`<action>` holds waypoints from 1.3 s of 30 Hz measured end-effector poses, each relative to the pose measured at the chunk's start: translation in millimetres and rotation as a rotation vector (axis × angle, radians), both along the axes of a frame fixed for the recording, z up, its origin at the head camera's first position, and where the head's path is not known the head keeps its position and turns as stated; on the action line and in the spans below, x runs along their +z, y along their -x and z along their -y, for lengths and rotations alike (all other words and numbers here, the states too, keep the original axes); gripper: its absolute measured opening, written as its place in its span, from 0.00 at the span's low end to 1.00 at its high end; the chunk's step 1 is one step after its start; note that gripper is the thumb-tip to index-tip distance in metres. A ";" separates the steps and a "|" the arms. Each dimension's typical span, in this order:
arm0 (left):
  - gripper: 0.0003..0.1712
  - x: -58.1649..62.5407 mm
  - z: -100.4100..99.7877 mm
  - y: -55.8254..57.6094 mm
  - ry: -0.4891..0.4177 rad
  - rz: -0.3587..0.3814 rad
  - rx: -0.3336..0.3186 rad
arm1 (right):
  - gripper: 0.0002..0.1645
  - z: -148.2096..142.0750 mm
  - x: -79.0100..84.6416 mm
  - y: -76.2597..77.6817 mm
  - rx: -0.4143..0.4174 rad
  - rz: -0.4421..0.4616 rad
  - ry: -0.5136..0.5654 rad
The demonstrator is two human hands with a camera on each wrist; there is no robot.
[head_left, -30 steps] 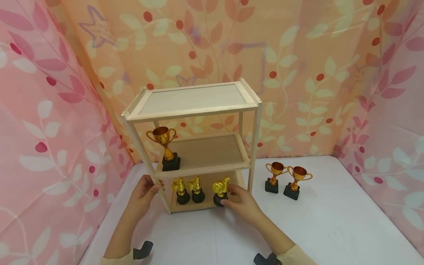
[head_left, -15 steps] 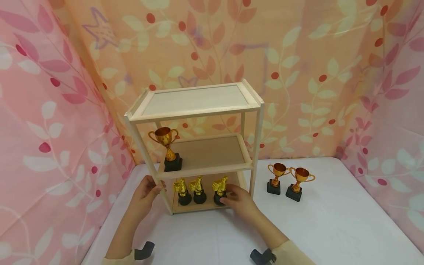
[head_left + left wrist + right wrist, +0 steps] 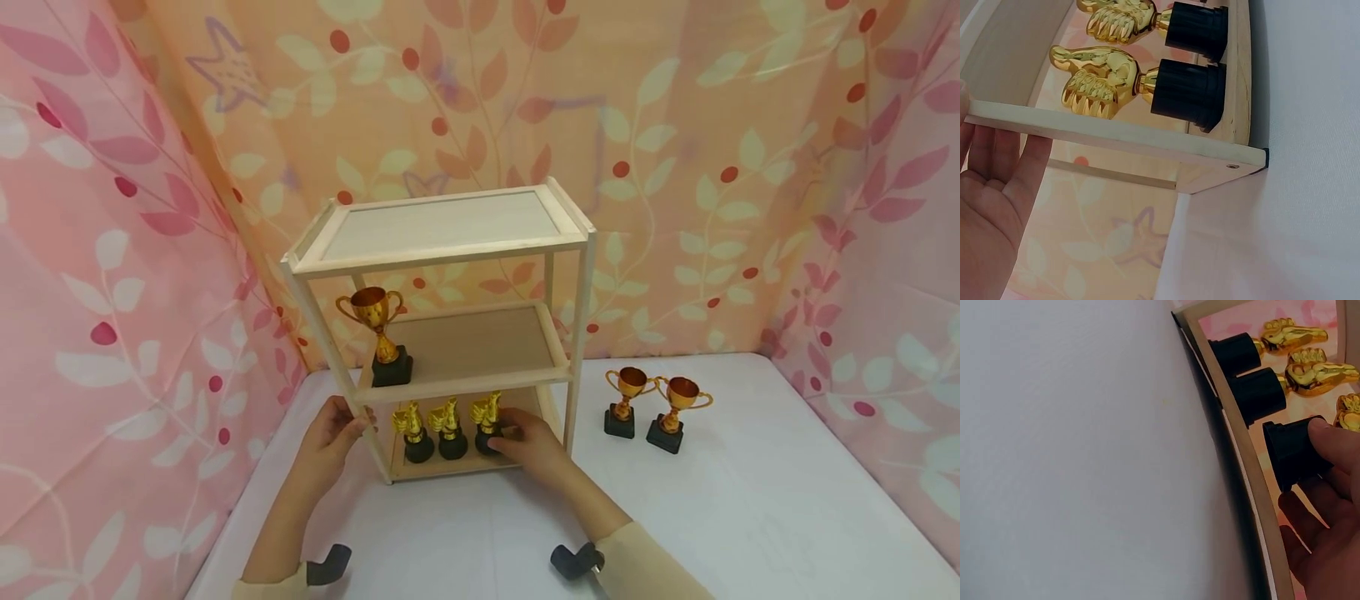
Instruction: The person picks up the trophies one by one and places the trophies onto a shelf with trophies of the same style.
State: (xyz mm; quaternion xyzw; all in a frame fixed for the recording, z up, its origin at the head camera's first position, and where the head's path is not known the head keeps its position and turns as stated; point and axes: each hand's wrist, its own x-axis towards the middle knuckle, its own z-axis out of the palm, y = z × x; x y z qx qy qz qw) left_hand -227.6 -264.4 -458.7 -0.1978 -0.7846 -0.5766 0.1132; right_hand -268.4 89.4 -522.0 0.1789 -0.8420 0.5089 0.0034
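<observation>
My right hand (image 3: 528,446) holds a gold thumbs-up trophy (image 3: 487,417) by its round black base, thumb on the near side, at the bottom tier of a small wooden shelf (image 3: 465,386). In the right wrist view that black base (image 3: 1294,450) tilts a little beside the others. Two matching thumbs-up trophies (image 3: 413,429) stand to its left on the same tier. My left hand (image 3: 327,437) grips the shelf's front left post (image 3: 1104,134), with the fingers behind it and only part of the thumb visible in the left wrist view.
A gold two-handled cup trophy (image 3: 386,333) stands on the left of the middle tier. Two smaller cup trophies (image 3: 622,400) stand side by side on the white table (image 3: 750,500), right of the shelf. Patterned curtains (image 3: 675,167) hang behind and on both sides.
My right hand has carried the third thumbs-up trophy slightly left and back, closer to the other two. My left hand keeps its hold on the post.
</observation>
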 end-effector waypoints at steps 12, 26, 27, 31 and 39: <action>0.13 -0.7 -0.4 -0.1 0.006 0.006 0.004 | 0.32 1.2 -5.8 9.5 0.001 0.010 -0.029; 0.10 -3.5 0.4 2.5 -0.032 -0.038 -0.009 | 0.32 3.6 -14.2 17.8 0.008 0.020 -0.050; 0.10 -3.1 0.7 2.6 -0.033 -0.039 -0.012 | 0.32 4.2 -14.1 18.2 0.009 0.015 -0.052; 0.11 -2.6 1.1 2.9 -0.035 -0.025 -0.019 | 0.32 5.7 -15.2 18.4 0.008 0.004 -0.066; 0.12 -2.4 0.1 1.4 -0.028 0.009 -0.011 | 0.33 4.9 -17.3 16.0 0.008 0.007 -0.093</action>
